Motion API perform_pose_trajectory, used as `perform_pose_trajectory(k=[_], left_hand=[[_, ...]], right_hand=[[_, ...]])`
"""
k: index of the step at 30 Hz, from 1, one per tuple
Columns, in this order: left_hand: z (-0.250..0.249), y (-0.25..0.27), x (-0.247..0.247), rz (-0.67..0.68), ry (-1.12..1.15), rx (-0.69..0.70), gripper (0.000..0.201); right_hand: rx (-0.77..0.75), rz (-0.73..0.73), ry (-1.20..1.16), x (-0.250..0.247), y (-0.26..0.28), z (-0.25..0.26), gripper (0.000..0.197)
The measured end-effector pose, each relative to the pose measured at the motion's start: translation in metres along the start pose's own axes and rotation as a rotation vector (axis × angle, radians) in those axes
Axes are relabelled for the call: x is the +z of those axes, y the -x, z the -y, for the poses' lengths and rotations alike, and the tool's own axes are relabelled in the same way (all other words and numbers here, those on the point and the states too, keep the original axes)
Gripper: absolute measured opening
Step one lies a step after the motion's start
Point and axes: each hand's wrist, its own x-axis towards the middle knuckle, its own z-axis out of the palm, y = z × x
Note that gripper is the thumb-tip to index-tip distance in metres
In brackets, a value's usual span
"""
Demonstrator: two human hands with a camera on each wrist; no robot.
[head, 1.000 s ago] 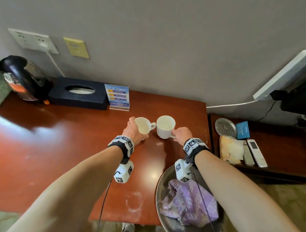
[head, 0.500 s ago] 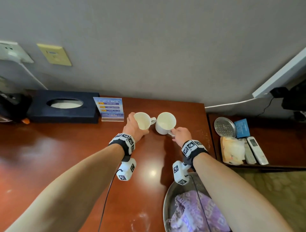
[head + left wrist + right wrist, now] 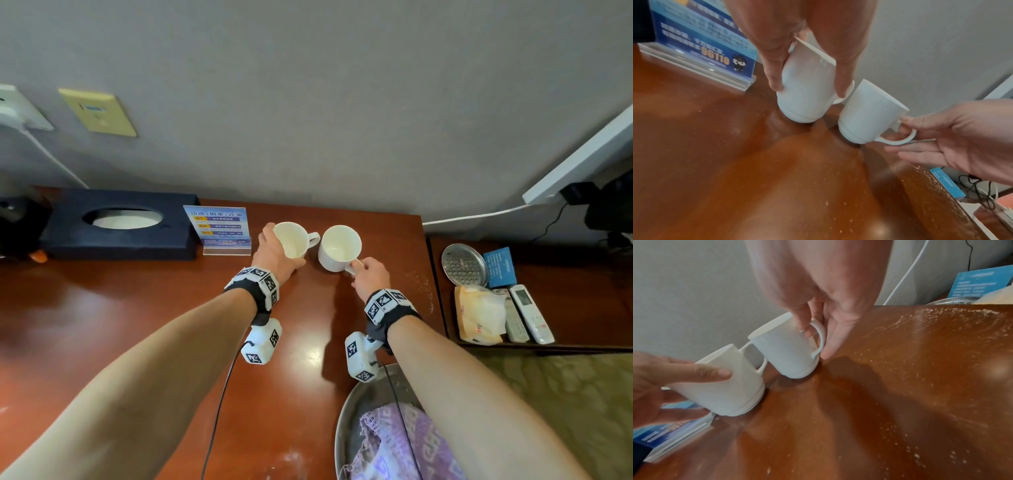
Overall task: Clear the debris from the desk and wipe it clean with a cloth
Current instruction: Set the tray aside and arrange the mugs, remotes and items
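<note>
Two white mugs stand side by side near the back of the red-brown desk [image 3: 137, 325]. My left hand [image 3: 274, 253] grips the body of the left mug [image 3: 293, 240], fingers and thumb wrapped round its sides [image 3: 805, 91]. My right hand [image 3: 368, 274] pinches the handle of the right mug [image 3: 339, 246], a finger hooked through the loop [image 3: 812, 332]. Both mugs tilt slightly, their bases at the desk [image 3: 859, 402]. Pale crumbs [image 3: 941, 331] are scattered over the desk's right side. A purple cloth [image 3: 394, 445] lies in a metal tray [image 3: 346, 418] at the desk's front right edge.
A blue sign in a clear stand [image 3: 219, 229] sits just left of the mugs, and a dark tissue box [image 3: 116, 226] further left. A lower side table [image 3: 582, 274] on the right holds a round metal dish [image 3: 464, 263], a packet and remotes. The wall runs behind the desk.
Both hands have carried the mugs farther toward the back of the desk, next to the blue sign. The head view has shifted right, and the kettle has left the picture.
</note>
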Motion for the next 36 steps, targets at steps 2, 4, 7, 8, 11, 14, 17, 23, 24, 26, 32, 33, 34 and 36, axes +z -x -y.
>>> perform_pose_trajectory(k=[2, 4, 7, 8, 11, 14, 17, 23, 24, 26, 32, 33, 34, 36], left_hand=[[-0.002, -0.001, 0.001, -0.019, 0.005, -0.024, 0.095], [-0.004, 0.001, 0.001, -0.025, 0.005, -0.041, 0.095], [-0.004, 0.004, 0.0, -0.026, -0.008, -0.037, 0.099], [-0.004, 0.005, -0.001, -0.021, -0.01, -0.032, 0.101], [-0.002, 0.011, -0.004, -0.001, -0.008, 0.013, 0.099], [0.0, 0.023, -0.009, 0.01, -0.017, 0.059, 0.097], [0.001, 0.038, -0.011, 0.022, -0.092, 0.061, 0.096], [-0.018, 0.077, -0.007, 0.021, -0.234, 0.08, 0.08], [-0.023, 0.084, -0.006, 0.027, -0.237, 0.1, 0.079], [-0.033, 0.097, 0.0, 0.037, -0.223, 0.153, 0.077], [-0.069, 0.146, 0.032, 0.063, -0.251, 0.278, 0.064], [-0.076, 0.157, 0.04, 0.073, -0.257, 0.292, 0.062], [-0.083, 0.168, 0.049, 0.086, -0.259, 0.31, 0.06], [-0.096, 0.195, 0.071, 0.106, -0.263, 0.351, 0.058]], right_hand=[[0.006, -0.016, 0.02, 0.002, 0.002, 0.004, 0.019], [0.011, -0.019, 0.044, 0.001, 0.004, 0.006, 0.021], [0.009, -0.001, 0.082, -0.007, 0.007, 0.005, 0.023], [0.005, 0.005, 0.083, -0.011, 0.009, 0.005, 0.025], [0.0, 0.005, 0.071, -0.02, 0.012, 0.003, 0.029], [0.009, -0.01, 0.067, -0.03, 0.021, 0.004, 0.029], [-0.016, -0.026, 0.082, -0.042, 0.034, 0.005, 0.03], [-0.04, -0.036, 0.094, -0.069, 0.068, -0.01, 0.034], [-0.038, -0.039, 0.092, -0.075, 0.073, -0.013, 0.034], [-0.041, -0.049, 0.095, -0.09, 0.083, -0.021, 0.034], [-0.06, -0.082, 0.113, -0.144, 0.112, -0.064, 0.036], [-0.059, -0.086, 0.096, -0.155, 0.117, -0.075, 0.037], [-0.06, -0.09, 0.081, -0.166, 0.123, -0.086, 0.037], [-0.061, -0.099, 0.069, -0.191, 0.135, -0.113, 0.038]])
